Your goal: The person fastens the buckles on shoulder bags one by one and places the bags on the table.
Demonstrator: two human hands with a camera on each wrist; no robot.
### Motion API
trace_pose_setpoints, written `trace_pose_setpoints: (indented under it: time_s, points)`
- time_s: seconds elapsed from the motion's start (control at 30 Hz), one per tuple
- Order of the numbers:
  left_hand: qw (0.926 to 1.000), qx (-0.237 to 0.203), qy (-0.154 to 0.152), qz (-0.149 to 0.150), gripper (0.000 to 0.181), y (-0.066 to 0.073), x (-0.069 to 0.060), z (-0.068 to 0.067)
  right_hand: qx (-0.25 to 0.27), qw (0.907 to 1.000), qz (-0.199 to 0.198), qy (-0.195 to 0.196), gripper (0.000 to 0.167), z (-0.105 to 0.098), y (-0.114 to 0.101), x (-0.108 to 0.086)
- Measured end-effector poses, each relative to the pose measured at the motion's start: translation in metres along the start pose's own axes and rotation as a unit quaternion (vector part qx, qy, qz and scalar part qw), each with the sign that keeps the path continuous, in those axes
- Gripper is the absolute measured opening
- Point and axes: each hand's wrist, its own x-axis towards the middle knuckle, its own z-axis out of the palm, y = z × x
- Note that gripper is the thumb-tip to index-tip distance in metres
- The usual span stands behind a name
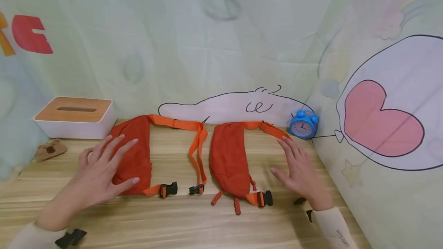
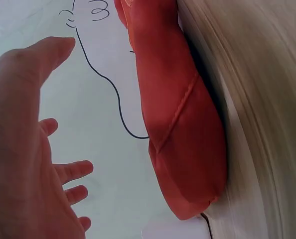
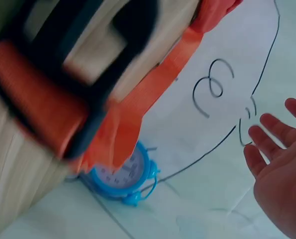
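Left hand (image 1: pixel 100 172) and right hand (image 1: pixel 300 168) both empty, fingers spread; left over the left red bag (image 1: pixel 137 160), right beside the right red bag (image 1: pixel 227 158), bags on the worktop (image 1: pixel 173 222). We'd likely do best gripping the bodies, keeping straps (image 1: pixel 185 124) untwisted. Long axes run near to far, black buckles (image 1: pixel 169 190) at our end

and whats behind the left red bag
The patterned backdrop shows behind the left red bag, with the white tissue box at its back left; whatever the bag covers can't be seen.
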Motion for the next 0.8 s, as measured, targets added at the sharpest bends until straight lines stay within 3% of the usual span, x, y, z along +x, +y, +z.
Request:
trace_pose_setpoints:
  time_s: [0.17, 0.37, 0.8]
  points:
    - [0.9999, -0.013, -0.009, -0.004, 0.112, 0.005, 0.002, 0.000, 0.043, 0.9981, -0.037, 0.026, 0.086, 0.005, -0.014, 0.006]
    - [0.9996, -0.020, -0.019, 0.001, 0.105, 0.011, 0.004, -0.002, 0.092, 0.9937, -0.059, 0.026, 0.082, 0.009, -0.028, 0.012]
    - [0.9972, -0.046, -0.059, 0.006, 0.097, 0.025, 0.013, -0.002, 0.105, 0.9918, -0.072, 0.003, 0.072, 0.014, -0.055, 0.025]
